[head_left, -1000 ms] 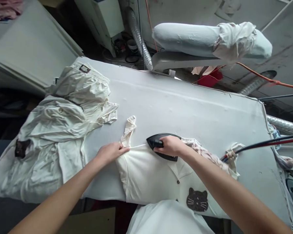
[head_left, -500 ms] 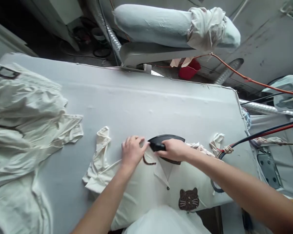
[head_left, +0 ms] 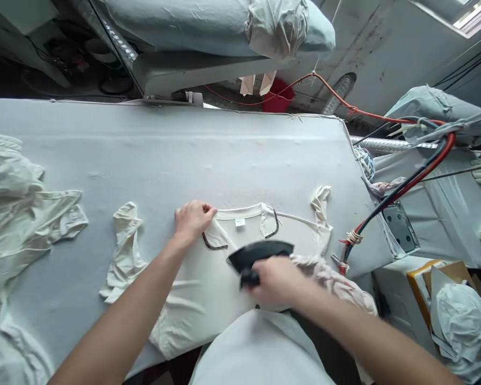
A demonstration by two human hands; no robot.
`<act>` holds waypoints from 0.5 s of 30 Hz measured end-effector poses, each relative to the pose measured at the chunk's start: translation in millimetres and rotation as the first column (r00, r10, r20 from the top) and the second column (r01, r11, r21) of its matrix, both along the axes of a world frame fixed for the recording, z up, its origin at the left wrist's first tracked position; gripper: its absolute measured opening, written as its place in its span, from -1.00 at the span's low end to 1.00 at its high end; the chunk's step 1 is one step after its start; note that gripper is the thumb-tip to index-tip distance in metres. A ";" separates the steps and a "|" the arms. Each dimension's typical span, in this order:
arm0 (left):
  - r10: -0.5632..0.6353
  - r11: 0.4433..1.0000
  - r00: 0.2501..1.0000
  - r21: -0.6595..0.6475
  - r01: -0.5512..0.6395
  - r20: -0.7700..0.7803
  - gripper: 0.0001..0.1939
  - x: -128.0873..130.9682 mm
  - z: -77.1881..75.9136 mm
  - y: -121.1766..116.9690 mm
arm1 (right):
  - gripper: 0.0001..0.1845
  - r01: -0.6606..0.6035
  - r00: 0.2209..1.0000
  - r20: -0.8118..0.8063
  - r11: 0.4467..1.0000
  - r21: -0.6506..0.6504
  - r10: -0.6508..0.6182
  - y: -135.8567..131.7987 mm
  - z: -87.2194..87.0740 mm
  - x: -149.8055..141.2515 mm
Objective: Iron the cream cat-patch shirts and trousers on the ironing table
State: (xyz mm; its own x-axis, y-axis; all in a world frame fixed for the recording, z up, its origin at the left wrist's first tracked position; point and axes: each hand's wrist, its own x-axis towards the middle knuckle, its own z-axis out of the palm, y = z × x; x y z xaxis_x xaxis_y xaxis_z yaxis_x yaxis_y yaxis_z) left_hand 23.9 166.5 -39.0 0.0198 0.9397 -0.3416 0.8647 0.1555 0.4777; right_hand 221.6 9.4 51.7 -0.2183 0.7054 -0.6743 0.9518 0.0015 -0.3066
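Gripping the handle of a black iron (head_left: pixel 260 252), the right hand (head_left: pixel 274 282) is closed around it near the front edge of the ironing table (head_left: pixel 224 155), with the iron's pointed end aimed toward the person's left. The iron sits over a cream shirt (head_left: pixel 208 278) that is spread flat on the padded grey-white cover; whether the soleplate is pressed to the cloth or a little above it I cannot tell, as the hand and iron are slightly blurred. The left hand (head_left: pixel 192 218) lies palm down on the shirt at the neckline, fingers curled onto the brown-edged collar (head_left: pixel 214 240) and pinning it rather than grasping it. A small white label (head_left: pixel 240 222) shows inside the neck, just right of that hand. One sleeve (head_left: pixel 124 240) trails out crumpled to the left of the shirt body, the other sleeve (head_left: pixel 321 200) rumples up at the far right. A black and red cable pair (head_left: pixel 404 187) runs from the table's right corner up and away to the right. A heap of cream garments (head_left: pixel 20 203) sits at the left end of the table, well apart from the shirt. Beyond the far edge stands a padded sleeve form (head_left: pixel 208 24) with a rag draped over its end.
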 end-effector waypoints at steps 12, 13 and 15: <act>0.700 0.451 0.662 -0.885 -0.116 0.270 -0.55 -51.1 -36.9 -317.7 | -0.48 0.697 0.687 0.046 0.676 0.239 -0.725 -54.0 -17.8 290.2; 0.758 0.454 0.624 -0.840 -0.296 0.190 -0.61 -43.8 -45.9 -330.7 | -0.46 0.723 0.644 0.048 0.628 0.286 -0.764 -39.4 -16.3 323.4; 0.827 0.498 0.535 -0.664 -0.558 0.171 -0.70 -26.4 -60.6 -338.7 | -0.46 0.667 0.620 0.017 0.538 0.515 -0.785 -26.5 -15.9 358.8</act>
State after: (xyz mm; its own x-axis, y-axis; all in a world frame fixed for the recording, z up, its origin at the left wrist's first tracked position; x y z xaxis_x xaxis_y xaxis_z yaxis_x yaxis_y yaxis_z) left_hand -2.5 -172.2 -99.5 -0.2967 0.3953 -0.8693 0.0727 0.9170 0.3921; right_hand 580.4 -17.1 35.8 0.6139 0.7585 -0.2185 0.7177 -0.6516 -0.2457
